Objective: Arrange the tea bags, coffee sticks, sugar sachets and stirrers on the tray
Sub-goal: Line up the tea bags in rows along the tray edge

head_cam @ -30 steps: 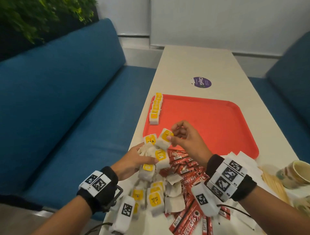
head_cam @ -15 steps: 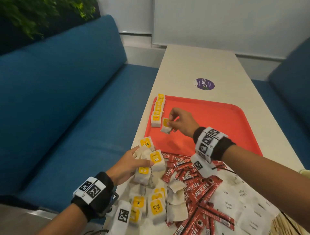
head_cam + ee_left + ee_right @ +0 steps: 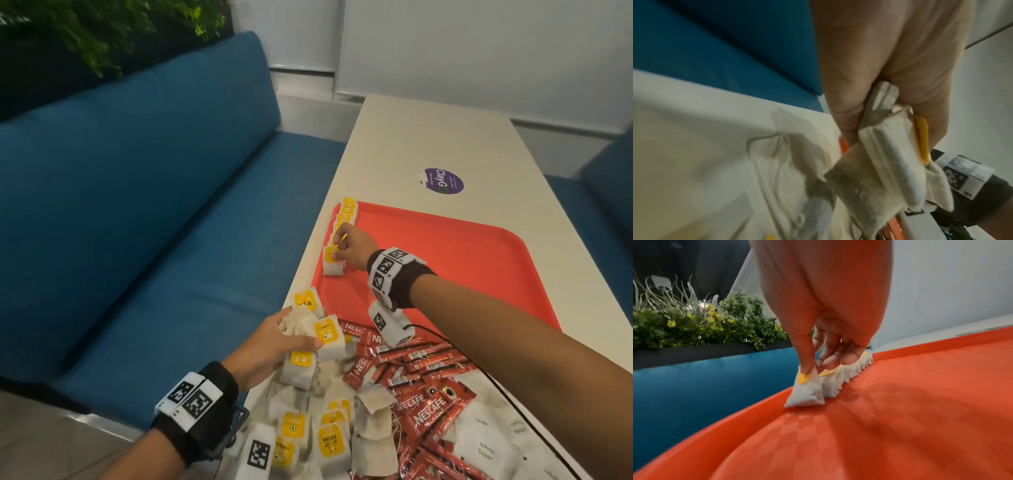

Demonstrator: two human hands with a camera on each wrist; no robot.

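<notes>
R hand (image 3: pixel 349 248) on tea bag (image 3: pixel 331 262)

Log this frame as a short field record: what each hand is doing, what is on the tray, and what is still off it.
right hand: pinches the nearest tea bag at the near end of the row, bag resting on the tray
left hand: holds a bunch of tea bags over the table
tray: red, holds one row of tea bags along its left edge
off the tray: loose tea bags, coffee sticks, sugar sachets
stirrers: not in view
</notes>
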